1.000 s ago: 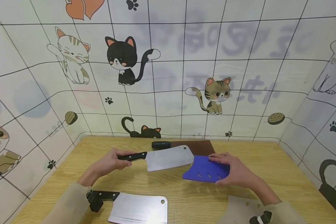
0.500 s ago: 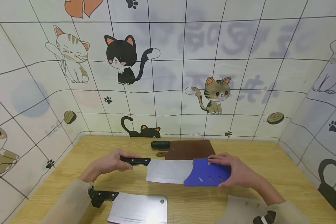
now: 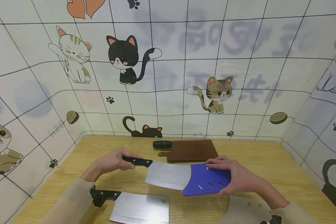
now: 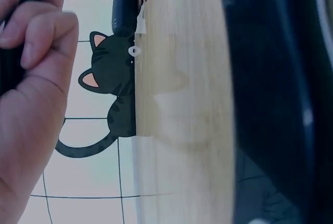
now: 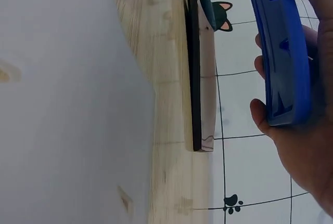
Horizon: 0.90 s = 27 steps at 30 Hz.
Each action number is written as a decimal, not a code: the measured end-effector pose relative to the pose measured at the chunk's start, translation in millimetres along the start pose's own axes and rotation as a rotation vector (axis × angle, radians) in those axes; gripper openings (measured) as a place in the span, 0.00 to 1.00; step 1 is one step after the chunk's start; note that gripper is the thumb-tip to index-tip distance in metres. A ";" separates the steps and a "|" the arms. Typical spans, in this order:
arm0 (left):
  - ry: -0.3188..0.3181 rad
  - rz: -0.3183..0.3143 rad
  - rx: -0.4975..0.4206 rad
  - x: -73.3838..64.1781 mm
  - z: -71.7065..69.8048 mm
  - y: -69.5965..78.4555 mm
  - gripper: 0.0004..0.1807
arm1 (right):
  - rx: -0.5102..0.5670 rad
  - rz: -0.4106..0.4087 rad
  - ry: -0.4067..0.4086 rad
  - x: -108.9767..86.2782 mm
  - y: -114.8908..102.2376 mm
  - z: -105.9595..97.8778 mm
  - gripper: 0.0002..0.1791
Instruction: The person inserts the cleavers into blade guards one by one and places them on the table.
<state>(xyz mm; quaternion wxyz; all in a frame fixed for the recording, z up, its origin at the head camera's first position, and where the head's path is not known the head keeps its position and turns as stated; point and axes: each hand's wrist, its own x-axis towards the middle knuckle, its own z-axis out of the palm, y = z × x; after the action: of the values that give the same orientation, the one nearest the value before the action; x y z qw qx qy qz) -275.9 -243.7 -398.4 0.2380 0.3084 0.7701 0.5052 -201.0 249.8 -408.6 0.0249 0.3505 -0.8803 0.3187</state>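
My left hand (image 3: 114, 161) grips the black handle of a cleaver (image 3: 168, 175), which is held above the table with its blade pointing right and slightly down. Its far end is hidden inside a blue slotted blade cover (image 3: 198, 179). My right hand (image 3: 236, 175) holds that cover from its right end, fingers on top and thumb below. In the right wrist view, the blue cover (image 5: 283, 52) is seen edge-on in the hand. Beneath my left forearm lies a second cleaver (image 3: 141, 207), its blade uncovered.
A whitish slotted blade cover (image 3: 245, 210) lies under my right forearm. At the back of the wooden table (image 3: 106, 144) are a brown flat piece (image 3: 193, 151) with a small tab and a black cylindrical handle (image 3: 162, 144). A cat-patterned wall covering (image 3: 170, 74) stands behind.
The cleaver's tip, with its hole visible a second ago at the cover's mouth, has slid into the blue cover. Cleaver and cover have both come lower, the blade now sloping down to the right.
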 end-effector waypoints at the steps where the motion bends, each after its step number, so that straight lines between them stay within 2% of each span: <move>1: 0.020 -0.002 0.004 -0.3 1.9 -0.1 0.23 | -0.016 0.019 0.005 1.0 -0.2 0.9 0.47; 6: 0.140 -0.012 0.066 4.5 15.3 -2.1 0.22 | -0.077 0.100 0.063 6.5 4.1 4.4 0.48; 8: 0.154 0.003 0.072 7.2 19.0 -3.5 0.23 | -0.082 0.099 0.083 7.7 6.4 5.0 0.49; 13: 0.124 0.025 0.031 6.4 17.4 -6.8 0.24 | -0.088 0.112 0.071 8.6 4.2 7.1 0.48; 21: 0.082 -0.017 0.017 6.2 15.9 -6.3 0.25 | -0.040 0.064 -0.006 7.5 -1.7 4.3 0.48; 23: 0.088 -0.018 0.005 7.0 18.2 -4.6 0.24 | -0.039 0.061 -0.015 7.4 -3.5 2.8 0.48; 27: 0.121 -0.002 0.010 12.2 27.0 0.2 0.24 | -0.060 0.088 0.024 9.4 -5.3 0.2 0.49</move>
<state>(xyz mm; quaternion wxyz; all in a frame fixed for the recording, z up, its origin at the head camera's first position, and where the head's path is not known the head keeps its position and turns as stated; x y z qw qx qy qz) -266.1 -217.8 -409.1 0.1901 0.2777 0.7858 0.5190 -204.7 241.2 -403.3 0.0318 0.3066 -0.9038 0.2969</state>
